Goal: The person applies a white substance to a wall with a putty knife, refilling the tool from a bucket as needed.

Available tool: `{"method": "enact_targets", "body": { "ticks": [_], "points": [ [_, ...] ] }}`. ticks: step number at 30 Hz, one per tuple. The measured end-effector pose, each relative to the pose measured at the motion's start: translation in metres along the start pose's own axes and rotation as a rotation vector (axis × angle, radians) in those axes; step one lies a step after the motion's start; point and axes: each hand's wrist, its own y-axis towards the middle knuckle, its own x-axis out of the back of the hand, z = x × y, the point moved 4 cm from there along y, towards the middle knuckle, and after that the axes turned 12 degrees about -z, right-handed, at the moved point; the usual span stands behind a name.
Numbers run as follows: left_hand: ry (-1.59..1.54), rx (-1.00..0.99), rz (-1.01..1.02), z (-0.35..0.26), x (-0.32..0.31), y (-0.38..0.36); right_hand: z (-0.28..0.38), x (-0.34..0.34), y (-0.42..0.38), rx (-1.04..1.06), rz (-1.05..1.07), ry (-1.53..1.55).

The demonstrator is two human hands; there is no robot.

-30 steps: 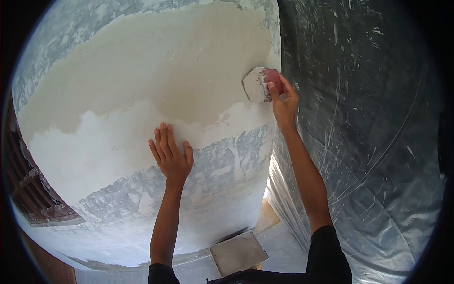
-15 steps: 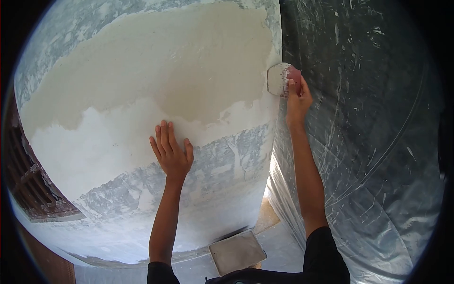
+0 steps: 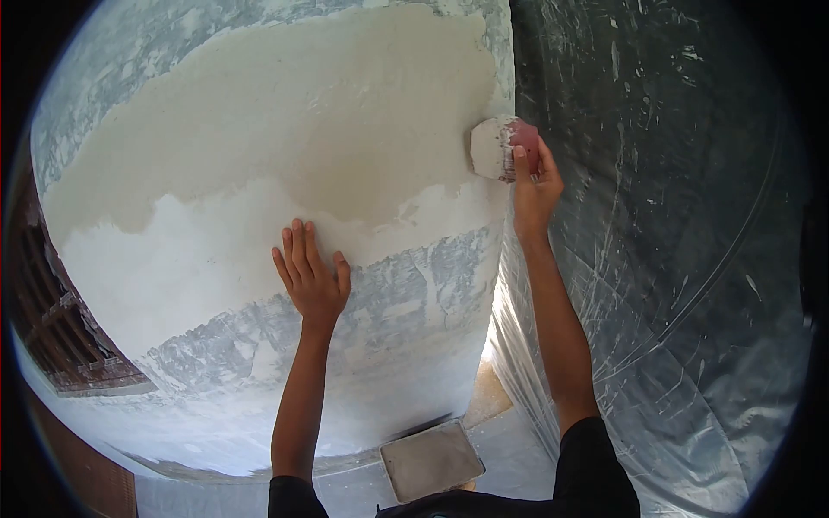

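A flat reddish plaster scraper is gripped by the edge in my right hand, its left half coated in pale plaster. It lies against the right edge of the wall, beside a wet beige patch. Lower on the wall, my left hand rests flat with its fingers spread on smooth, whitish plaster and holds nothing. Both palms are turned away from view.
Dark plastic sheeting, splashed with white, hangs right of the wall. A shallow rectangular tray of grey material stands below, near my body. At the left is a brown slatted opening.
My right hand has moved slightly left with the scraper, bringing it further onto the wall from the edge. My left hand has stayed almost in place.
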Motion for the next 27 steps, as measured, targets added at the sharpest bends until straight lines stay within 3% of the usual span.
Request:
{"method": "enact_targets", "body": {
  "ticks": [2, 5, 9, 11, 13, 15, 18, 21, 25, 27],
  "points": [
    [0.002, -0.002, -0.007, -0.001, -0.001, 0.0, 0.004, -0.005, -0.02, 0.212, 0.177, -0.247],
    [0.001, 0.005, 0.002, -0.001, 0.0, -0.001, -0.007, 0.0, -0.016, 0.165, 0.102, -0.355],
    [0.042, 0.005, -0.022, -0.002, 0.0, -0.002, -0.008, 0.013, 0.003, -0.062, -0.103, 0.125],
    [0.051, 0.0, -0.021, -0.002, 0.0, -0.002, -0.006, 0.012, -0.013, -0.071, -0.082, 0.117],
    [0.035, -0.002, -0.005, -0.002, -0.001, -0.003, -0.003, 0.004, -0.035, 0.182, 0.176, -0.282],
    [0.04, 0.0, -0.001, -0.002, -0.001, -0.004, -0.003, 0.004, -0.038, 0.112, 0.243, -0.317],
    [0.046, -0.002, -0.002, -0.002, -0.001, -0.006, -0.017, 0.019, -0.009, -0.012, -0.069, -0.172],
    [0.051, 0.0, -0.003, -0.003, -0.001, -0.007, -0.01, 0.018, -0.01, -0.102, -0.082, 0.11],
    [0.06, 0.005, 0.001, -0.004, -0.001, -0.008, 0.002, 0.005, -0.046, 0.106, 0.246, -0.327],
    [0.063, 0.011, -0.005, -0.005, -0.001, -0.008, -0.007, 0.006, -0.039, 0.089, 0.232, -0.368]
  ]
}}
